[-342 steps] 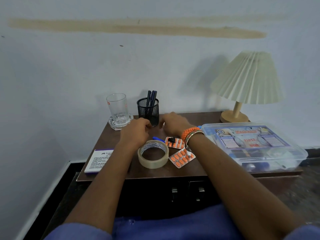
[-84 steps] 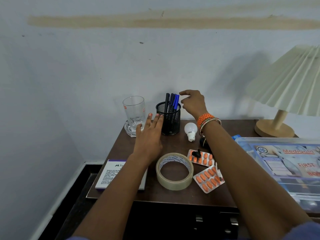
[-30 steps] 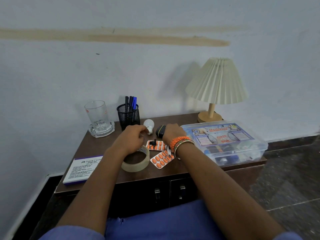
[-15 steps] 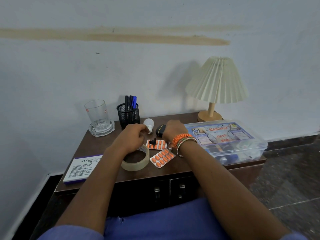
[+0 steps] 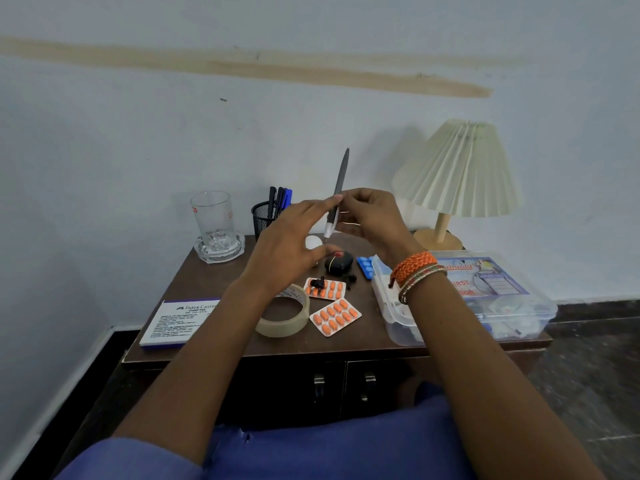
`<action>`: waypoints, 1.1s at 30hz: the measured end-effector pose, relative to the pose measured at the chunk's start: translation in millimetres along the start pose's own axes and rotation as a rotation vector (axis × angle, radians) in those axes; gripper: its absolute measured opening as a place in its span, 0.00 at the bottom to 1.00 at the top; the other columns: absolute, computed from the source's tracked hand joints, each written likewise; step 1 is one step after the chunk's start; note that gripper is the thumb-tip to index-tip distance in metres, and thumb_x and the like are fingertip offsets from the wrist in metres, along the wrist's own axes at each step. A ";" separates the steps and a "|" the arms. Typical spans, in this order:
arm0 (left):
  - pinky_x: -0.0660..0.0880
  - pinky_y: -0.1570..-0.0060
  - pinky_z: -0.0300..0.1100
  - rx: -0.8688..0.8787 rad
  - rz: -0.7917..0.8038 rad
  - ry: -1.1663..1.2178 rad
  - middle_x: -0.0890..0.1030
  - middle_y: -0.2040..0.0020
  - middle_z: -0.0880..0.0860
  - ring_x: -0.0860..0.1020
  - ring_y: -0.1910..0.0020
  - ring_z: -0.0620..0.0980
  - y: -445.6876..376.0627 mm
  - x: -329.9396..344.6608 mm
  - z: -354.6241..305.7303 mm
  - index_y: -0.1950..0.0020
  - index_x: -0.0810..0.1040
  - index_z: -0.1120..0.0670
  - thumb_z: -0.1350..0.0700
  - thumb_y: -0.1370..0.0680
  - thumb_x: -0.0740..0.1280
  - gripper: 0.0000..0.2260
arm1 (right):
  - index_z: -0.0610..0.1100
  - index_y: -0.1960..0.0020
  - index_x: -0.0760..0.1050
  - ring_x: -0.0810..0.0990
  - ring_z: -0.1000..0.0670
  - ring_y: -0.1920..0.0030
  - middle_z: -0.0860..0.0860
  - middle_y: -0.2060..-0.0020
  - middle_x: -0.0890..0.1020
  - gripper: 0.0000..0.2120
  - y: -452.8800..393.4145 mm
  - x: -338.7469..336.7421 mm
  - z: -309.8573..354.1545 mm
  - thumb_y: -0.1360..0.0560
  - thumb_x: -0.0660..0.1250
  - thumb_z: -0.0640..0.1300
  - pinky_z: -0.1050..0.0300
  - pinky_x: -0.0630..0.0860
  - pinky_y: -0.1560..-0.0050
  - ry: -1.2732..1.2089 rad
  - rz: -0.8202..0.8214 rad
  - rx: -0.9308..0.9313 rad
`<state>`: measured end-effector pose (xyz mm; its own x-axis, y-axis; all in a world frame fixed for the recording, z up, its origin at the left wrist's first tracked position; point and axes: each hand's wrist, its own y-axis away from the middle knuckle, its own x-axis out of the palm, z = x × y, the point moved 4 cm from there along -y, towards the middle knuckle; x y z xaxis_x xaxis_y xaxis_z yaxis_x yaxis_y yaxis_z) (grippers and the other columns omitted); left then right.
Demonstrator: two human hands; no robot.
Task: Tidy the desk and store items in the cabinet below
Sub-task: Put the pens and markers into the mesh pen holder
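Observation:
My right hand (image 5: 374, 220) pinches a grey pen (image 5: 341, 174) and holds it upright above the back of the desk (image 5: 214, 282). My left hand (image 5: 287, 251) is raised beside it, fingers stretched out, the index fingertip touching the pen's barrel. On the desk lie a tape roll (image 5: 287, 323), two strips of orange pills (image 5: 335, 317), a blue pill strip (image 5: 364, 266), a small black case (image 5: 338, 263), a white bulb (image 5: 312, 242) and a stamp pad box (image 5: 176, 323). A black mesh pen holder (image 5: 263, 218) with several pens stands behind my left hand.
A glass (image 5: 212, 216) stands on a glass coaster at the back left. A clear first aid box (image 5: 502, 306) fills the right side, with a pleated lamp (image 5: 457, 168) behind it. The cabinet doors (image 5: 343, 382) below are closed. The wall is close behind the desk.
Both hands have risen from the desk surface. My right hand now holds a grey pen upright, and my left hand has opened and reached up to it.

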<state>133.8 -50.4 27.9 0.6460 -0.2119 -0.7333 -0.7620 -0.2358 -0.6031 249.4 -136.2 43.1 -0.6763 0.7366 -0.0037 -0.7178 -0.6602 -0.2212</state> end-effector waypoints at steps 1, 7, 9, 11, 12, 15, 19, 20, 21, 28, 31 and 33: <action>0.66 0.38 0.40 0.005 0.000 -0.014 0.72 0.31 0.48 0.69 0.33 0.47 0.2 -0.2 -0.8 0.26 0.60 0.42 0.45 0.28 0.70 0.33 | 0.32 0.48 0.78 0.83 0.49 0.62 0.42 0.60 0.83 0.08 -0.3 -0.7 -0.9 0.22 0.63 0.36 0.61 0.81 0.61 -0.022 0.012 0.007; 0.69 0.39 0.42 0.033 0.006 -0.063 0.73 0.33 0.49 0.71 0.35 0.49 0.1 -1.9 -1.9 0.27 0.64 0.46 0.45 0.27 0.69 0.30 | 0.35 0.52 0.80 0.84 0.48 0.61 0.41 0.60 0.83 0.06 -1.6 -4.7 -5.2 0.23 0.64 0.35 0.57 0.82 0.57 -0.064 0.052 0.037; 0.67 0.41 0.38 0.032 -0.011 -0.063 0.75 0.34 0.49 0.72 0.35 0.49 0.2 -3.9 -2.3 0.28 0.66 0.46 0.45 0.28 0.70 0.30 | 0.36 0.52 0.80 0.84 0.46 0.60 0.41 0.59 0.83 0.06 -0.9 -4.1 -4.8 0.23 0.64 0.35 0.54 0.83 0.53 -0.052 0.075 0.033; 0.66 0.43 0.37 0.034 -0.040 -0.064 0.76 0.35 0.49 0.72 0.36 0.48 0.6 -6.9 -3.6 0.29 0.67 0.46 0.44 0.29 0.70 0.30 | 0.36 0.50 0.80 0.84 0.46 0.58 0.42 0.58 0.84 0.07 0.0 -2.6 -3.8 0.23 0.64 0.35 0.53 0.82 0.51 -0.033 0.098 0.021; 0.66 0.43 0.37 0.035 -0.050 -0.065 0.76 0.36 0.49 0.73 0.37 0.48 0.9 -8.0 -4.0 0.29 0.67 0.46 0.45 0.29 0.70 0.30 | 0.35 0.50 0.80 0.84 0.45 0.58 0.42 0.58 0.84 0.07 0.2 -1.8 -3.4 0.23 0.64 0.36 0.53 0.82 0.51 -0.030 0.104 0.017; 0.66 0.42 0.38 0.032 -0.059 -0.079 0.76 0.35 0.50 0.73 0.36 0.49 2.5 -9.2 -4.8 0.28 0.66 0.46 0.46 0.29 0.71 0.30 | 0.36 0.49 0.80 0.84 0.45 0.57 0.41 0.57 0.84 0.07 0.0 -0.9 -1.2 0.23 0.64 0.36 0.54 0.82 0.52 -0.016 0.104 0.012; 0.72 0.41 0.43 0.006 -0.081 -0.098 0.76 0.35 0.51 0.74 0.37 0.51 5.5 -10.3 -5.3 0.25 0.57 0.45 0.48 0.28 0.71 0.36 | 0.37 0.52 0.81 0.85 0.47 0.59 0.43 0.58 0.85 0.06 0.7 1.7 1.2 0.24 0.67 0.38 0.57 0.82 0.56 -0.013 0.104 0.020; 0.72 0.41 0.44 -0.001 -0.088 -0.100 0.76 0.35 0.51 0.74 0.38 0.51 5.6 -10.6 -4.9 0.24 0.55 0.45 0.48 0.28 0.72 0.38 | 0.37 0.52 0.81 0.85 0.46 0.59 0.43 0.58 0.85 0.06 0.4 2.2 0.9 0.24 0.67 0.38 0.56 0.82 0.57 -0.009 0.094 0.023; 0.73 0.42 0.44 -0.004 -0.090 -0.101 0.77 0.36 0.50 0.75 0.38 0.51 5.8 -10.9 -4.7 0.24 0.53 0.44 0.48 0.29 0.72 0.39 | 0.37 0.51 0.81 0.85 0.46 0.58 0.42 0.57 0.85 0.06 0.0 2.5 0.3 0.25 0.68 0.38 0.56 0.82 0.56 -0.002 0.085 0.026; 0.73 0.46 0.40 -0.040 -0.125 -0.096 0.78 0.37 0.47 0.78 0.44 0.49 9.7 -10.6 -3.3 0.24 0.53 0.43 0.49 0.28 0.72 0.39 | 0.37 0.51 0.81 0.85 0.45 0.58 0.41 0.58 0.85 0.06 -2.2 5.6 -2.9 0.25 0.69 0.38 0.55 0.82 0.57 -0.021 0.062 0.052; 0.73 0.48 0.40 -0.052 -0.149 -0.086 0.78 0.38 0.46 0.79 0.46 0.48 11.6 -10.7 -3.6 0.24 0.54 0.43 0.48 0.29 0.72 0.38 | 0.36 0.51 0.81 0.85 0.45 0.58 0.42 0.58 0.85 0.06 -3.1 7.5 -4.9 0.25 0.68 0.38 0.55 0.83 0.56 -0.025 0.066 0.062; 0.74 0.47 0.41 -0.052 -0.148 -0.100 0.78 0.37 0.46 0.79 0.44 0.49 12.0 -10.4 -3.3 0.24 0.54 0.44 0.47 0.28 0.72 0.38 | 0.35 0.50 0.81 0.85 0.44 0.57 0.41 0.56 0.85 0.07 -3.3 8.3 -5.2 0.25 0.68 0.38 0.54 0.83 0.55 -0.016 0.071 0.067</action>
<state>118.1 -54.2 29.4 0.7415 -0.0764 -0.6666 -0.6536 -0.3070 -0.6918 247.0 -127.1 38.7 -0.7281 0.6855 -0.0008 -0.6771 -0.7193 -0.1553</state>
